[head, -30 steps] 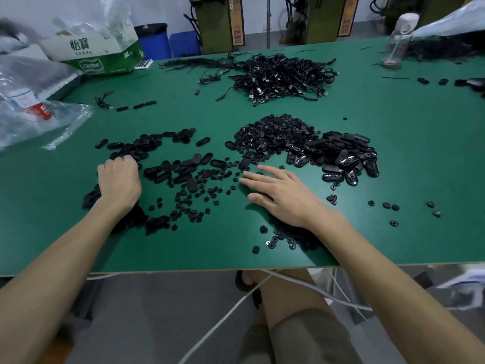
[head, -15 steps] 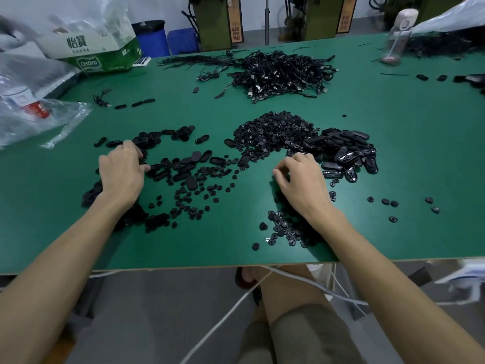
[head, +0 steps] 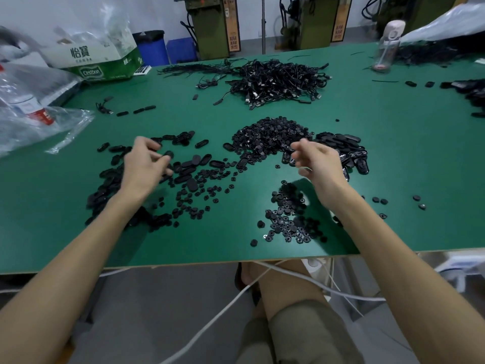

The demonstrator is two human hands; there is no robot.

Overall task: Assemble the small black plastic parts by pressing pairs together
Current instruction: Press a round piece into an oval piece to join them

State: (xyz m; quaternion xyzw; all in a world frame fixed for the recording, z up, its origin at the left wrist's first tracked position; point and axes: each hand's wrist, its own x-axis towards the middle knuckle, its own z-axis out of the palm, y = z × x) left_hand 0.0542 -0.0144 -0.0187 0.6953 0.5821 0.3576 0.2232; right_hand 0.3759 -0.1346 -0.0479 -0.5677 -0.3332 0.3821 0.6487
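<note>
Left hand (head: pixel 144 166) pinching 1 oval shell (head: pixel 168 154) over the scattered shells (head: pixel 189 164); right hand (head: pixel 319 160) half-curled near the round-insert pile (head: pixel 270 135), contents indiscernible through blur. Guard against misaligned pressing: risks a popped part lost in the scatter.

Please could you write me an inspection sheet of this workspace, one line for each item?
Surface: green table, parts spread over its middle.
Job's things: round parts heap beside glossy oval parts heap; matt oval parts scattered left; loose round parts near front edge.
Clutter: plastic bag, carton, clear bottle.
Grippers: left hand, right hand, fingers curled; grip blurred, cannot tell.
Cables: black cable heap at back; white cable below table.
Surroundings: green machines, blue bins.
</note>
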